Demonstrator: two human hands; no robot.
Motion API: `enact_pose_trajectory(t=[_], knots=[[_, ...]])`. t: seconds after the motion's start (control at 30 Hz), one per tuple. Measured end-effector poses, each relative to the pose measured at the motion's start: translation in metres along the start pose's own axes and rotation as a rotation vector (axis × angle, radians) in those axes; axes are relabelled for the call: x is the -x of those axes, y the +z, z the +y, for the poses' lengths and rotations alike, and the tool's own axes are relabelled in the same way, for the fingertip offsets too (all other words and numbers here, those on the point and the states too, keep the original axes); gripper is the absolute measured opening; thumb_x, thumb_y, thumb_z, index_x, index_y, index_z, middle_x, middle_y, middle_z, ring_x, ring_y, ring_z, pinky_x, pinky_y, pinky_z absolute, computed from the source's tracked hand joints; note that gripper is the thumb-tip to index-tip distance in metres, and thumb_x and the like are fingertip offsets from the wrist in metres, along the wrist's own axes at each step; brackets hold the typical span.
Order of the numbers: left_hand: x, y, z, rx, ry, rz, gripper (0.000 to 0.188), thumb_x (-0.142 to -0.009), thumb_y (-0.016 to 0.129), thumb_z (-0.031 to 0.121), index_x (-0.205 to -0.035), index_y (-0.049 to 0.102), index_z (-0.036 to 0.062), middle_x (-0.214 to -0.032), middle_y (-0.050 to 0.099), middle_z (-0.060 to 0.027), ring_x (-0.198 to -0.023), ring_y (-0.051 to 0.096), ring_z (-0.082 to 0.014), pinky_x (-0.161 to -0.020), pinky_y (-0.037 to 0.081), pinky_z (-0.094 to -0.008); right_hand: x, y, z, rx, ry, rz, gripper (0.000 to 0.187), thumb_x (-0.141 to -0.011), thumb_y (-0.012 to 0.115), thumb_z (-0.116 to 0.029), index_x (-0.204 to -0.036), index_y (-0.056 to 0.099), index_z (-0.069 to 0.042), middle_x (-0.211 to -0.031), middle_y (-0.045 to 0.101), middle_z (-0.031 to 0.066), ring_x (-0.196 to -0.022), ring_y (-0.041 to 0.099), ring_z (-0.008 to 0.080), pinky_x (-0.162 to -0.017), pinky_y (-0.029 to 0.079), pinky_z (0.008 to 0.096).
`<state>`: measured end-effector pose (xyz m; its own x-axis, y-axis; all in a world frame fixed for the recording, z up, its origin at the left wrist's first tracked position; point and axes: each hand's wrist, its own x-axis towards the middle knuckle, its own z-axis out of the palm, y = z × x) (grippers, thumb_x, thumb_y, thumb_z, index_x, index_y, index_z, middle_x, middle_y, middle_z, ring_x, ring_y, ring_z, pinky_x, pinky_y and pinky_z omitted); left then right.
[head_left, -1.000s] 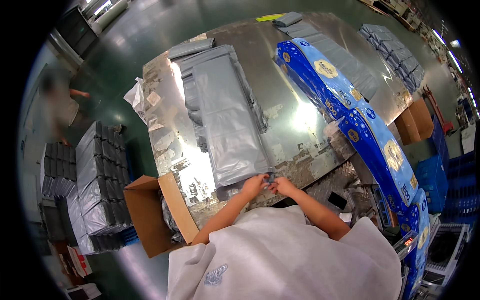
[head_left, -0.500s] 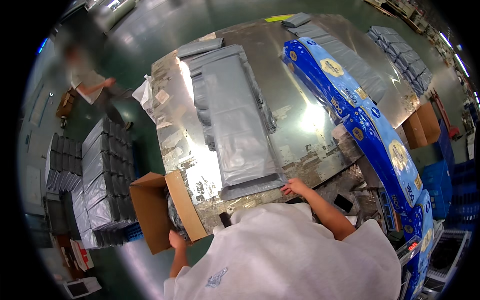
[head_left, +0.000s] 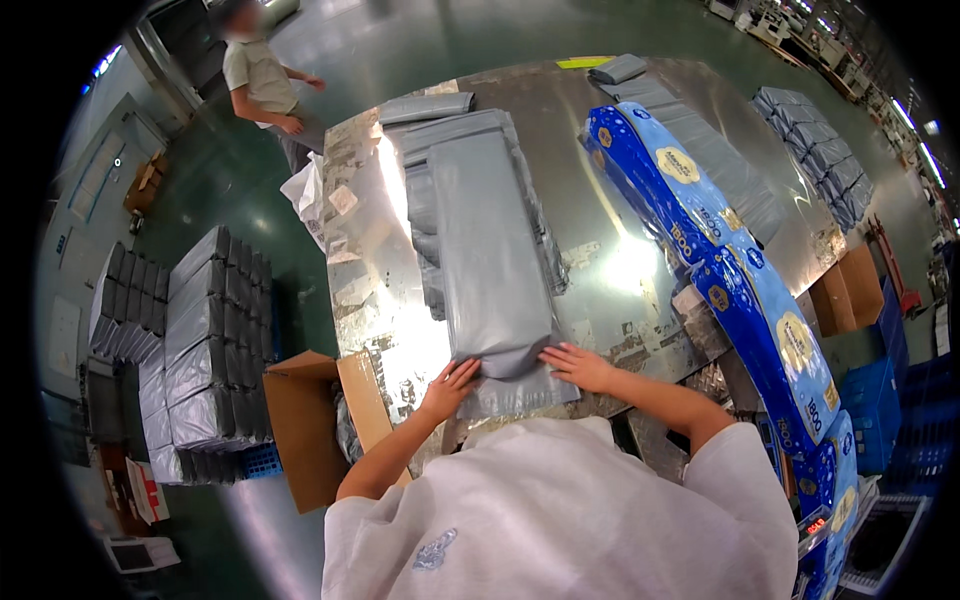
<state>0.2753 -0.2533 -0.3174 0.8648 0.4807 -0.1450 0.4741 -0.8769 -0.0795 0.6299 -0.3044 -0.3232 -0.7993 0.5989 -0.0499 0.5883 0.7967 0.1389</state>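
A long grey plastic mailing bag (head_left: 492,250) lies on top of a stack of similar grey bags on the metal table, its length running away from me. At its near end the plastic bulges up in a rounded fold above a flat grey flap (head_left: 515,396). My left hand (head_left: 450,388) rests at the left side of this near end, fingers stretched out and touching the plastic. On the opposite side my right hand (head_left: 580,367) lies with its fingers extended and spread against the bag's edge. Neither hand is wrapped round anything.
A cardboard box (head_left: 305,430) stands against the table's near left edge. Blue packages (head_left: 690,200) line the right side, beside more grey bags (head_left: 700,140). Stacked grey bundles (head_left: 205,350) stand on the left. Another person (head_left: 265,90) is beyond the table's far left corner.
My left hand has come from beside the cardboard box to the bag's near end. My right hand has shifted slightly up and left. The near end now bulges, and the other person has moved.
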Motion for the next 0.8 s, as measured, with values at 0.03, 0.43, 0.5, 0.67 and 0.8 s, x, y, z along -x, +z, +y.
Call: enact_pose_trajectory(t=[0.03,0.43,0.5,0.67,0.8], knots=[[0.002,0.004,-0.004,0.025,-0.009,-0.016,0.055,-0.075,0.046,0.006,-0.128,0.041,0.0190,-0.144,0.019,-0.0038,-0.132,0.020,-0.0174,-0.107,0.016,-0.0407,0.005,0.010,0.006,-0.074,0.044,0.057,0.038,-0.075,0.050,-0.016,-0.114,0.053,-0.014,-0.138,0.031,0.0055,-0.130,0.023,0.0213,-0.107,0.013,0.0399],[-0.071,0.119,-0.071,1.511,-0.978,0.430,0.023,-0.084,0.048,0.020,-0.085,0.058,-0.0003,-0.069,0.057,-0.0107,-0.063,0.049,-0.0208,-0.066,0.041,-0.0327,-0.087,0.090,0.071,-1.452,1.280,0.400,0.041,-0.087,0.048,-0.039,-0.084,0.058,0.001,-0.085,0.060,0.0126,-0.080,0.056,0.0182,-0.070,0.043,0.0303],[-0.081,0.157,-0.074,1.456,-1.192,0.649,0.025,-0.084,0.045,0.021,-0.083,0.059,0.0001,-0.076,0.059,-0.0102,-0.071,0.052,-0.0201,-0.069,0.042,-0.0326,-0.111,0.097,0.064,-1.359,1.321,0.676,0.039,-0.086,0.051,-0.038,-0.088,0.057,0.000,-0.088,0.061,0.0118,-0.080,0.056,0.0189,-0.070,0.043,0.0311],[-0.087,0.040,-0.071,2.547,-1.005,0.453,0.062,-0.082,0.055,0.034,-0.132,0.029,0.0075,-0.123,0.042,-0.0080,-0.114,0.038,-0.0189,-0.097,0.030,-0.0320,-0.123,0.043,0.078,-2.399,1.133,0.599,0.085,-0.077,0.063,-0.035,-0.138,0.011,-0.006,-0.139,0.023,0.0165,-0.117,0.038,0.0238,-0.097,0.030,0.0324],[-0.030,-0.008,-0.098,2.376,-0.910,0.293,0.059,-0.079,0.058,0.030,-0.129,0.033,0.0096,-0.120,0.045,-0.0081,-0.109,0.044,-0.0200,-0.090,0.039,-0.0343,-0.136,-0.055,0.087,-2.150,0.982,0.217,0.106,-0.071,0.067,-0.036,-0.137,-0.009,-0.002,-0.142,0.007,0.0207,-0.130,0.018,0.0263,-0.105,0.019,0.0346]])
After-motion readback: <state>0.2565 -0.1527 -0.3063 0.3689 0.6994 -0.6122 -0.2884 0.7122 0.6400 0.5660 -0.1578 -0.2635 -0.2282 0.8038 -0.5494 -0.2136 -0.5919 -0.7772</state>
